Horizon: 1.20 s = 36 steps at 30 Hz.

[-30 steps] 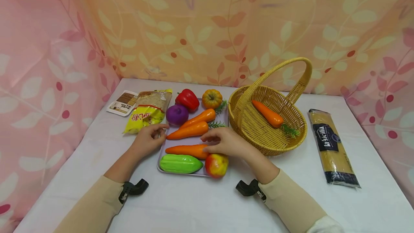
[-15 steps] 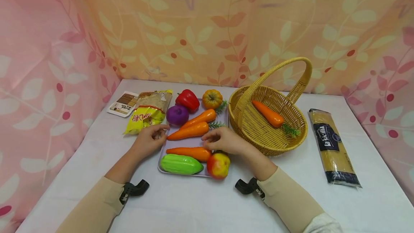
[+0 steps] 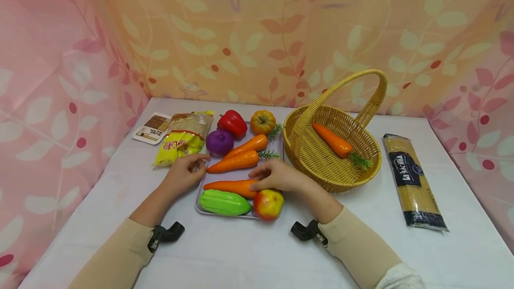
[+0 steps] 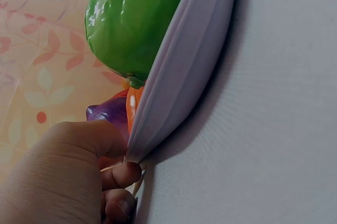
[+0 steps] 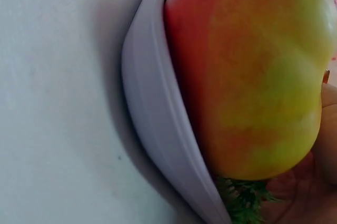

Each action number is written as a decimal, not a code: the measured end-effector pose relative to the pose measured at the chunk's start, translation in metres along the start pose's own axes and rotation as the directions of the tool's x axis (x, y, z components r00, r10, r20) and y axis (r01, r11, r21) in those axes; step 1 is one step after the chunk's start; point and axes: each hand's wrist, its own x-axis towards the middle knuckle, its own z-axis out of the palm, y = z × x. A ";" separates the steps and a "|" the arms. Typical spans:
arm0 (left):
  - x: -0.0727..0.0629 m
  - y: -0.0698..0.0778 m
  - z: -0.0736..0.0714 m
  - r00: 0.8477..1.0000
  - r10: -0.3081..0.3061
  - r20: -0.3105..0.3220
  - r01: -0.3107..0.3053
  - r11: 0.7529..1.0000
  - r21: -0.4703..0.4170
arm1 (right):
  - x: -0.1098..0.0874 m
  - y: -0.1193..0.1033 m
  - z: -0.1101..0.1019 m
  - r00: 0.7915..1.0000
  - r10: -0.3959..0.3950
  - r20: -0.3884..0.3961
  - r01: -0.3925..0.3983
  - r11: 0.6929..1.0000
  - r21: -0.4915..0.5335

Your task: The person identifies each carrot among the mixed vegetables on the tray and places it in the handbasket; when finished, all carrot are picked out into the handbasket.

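My left hand (image 3: pixel 185 174) pinches the left rim of a pale purple tray (image 4: pixel 192 50), thumb above and fingers below in the left wrist view. On the tray's near half, my right hand (image 3: pixel 279 176) holds the thick end of an orange carrot (image 3: pixel 229 186), thumb against it; its leafy top is mostly hidden by the hand. Touching distance from that hand is a red-and-yellow fruit (image 3: pixel 268 204), large in the right wrist view. A ridged green vegetable (image 3: pixel 225 202) lies in front of the carrot. Two more carrots, the nearer one (image 3: pixel 237 162) plainly seen, lie farther back.
A purple onion-shaped vegetable (image 3: pixel 219 142), red bell pepper (image 3: pixel 233 124) and small pumpkin (image 3: pixel 263 122) sit toward the back. Right of the tray stands a tall-handled wicker basket (image 3: pixel 293 146) with one carrot inside. A pasta pack (image 3: pixel 414 182) lies far right, a yellow bag (image 3: pixel 184 138) left.
My right hand has shifted slightly at the near carrot, which moved a little to the left. The red-and-yellow fruit nudged outward, then back. My left hand stays at the tray's rim.
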 end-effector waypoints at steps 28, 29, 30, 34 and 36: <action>0.004 -0.005 0.011 0.999 0.033 -0.014 -0.033 0.999 0.000 | -0.151 -0.080 -0.074 0.813 -0.459 -0.359 0.389 0.886 -0.252; 0.004 -0.005 0.011 0.999 0.034 -0.015 -0.034 0.999 0.003 | -0.156 -0.080 -0.077 0.802 -0.474 -0.365 0.404 0.879 -0.254; 0.004 -0.005 0.011 0.999 0.036 -0.016 -0.036 0.999 0.007 | -0.161 -0.081 -0.081 0.793 -0.484 -0.371 0.413 0.874 -0.256; 0.003 -0.005 0.006 0.999 0.035 -0.020 -0.035 0.999 0.010 | -0.179 -0.080 -0.093 0.769 -0.501 -0.397 0.435 0.865 -0.249; 0.002 -0.005 0.004 0.999 0.032 -0.021 -0.032 0.999 0.013 | -0.189 -0.077 -0.100 0.758 -0.504 -0.415 0.461 0.863 -0.205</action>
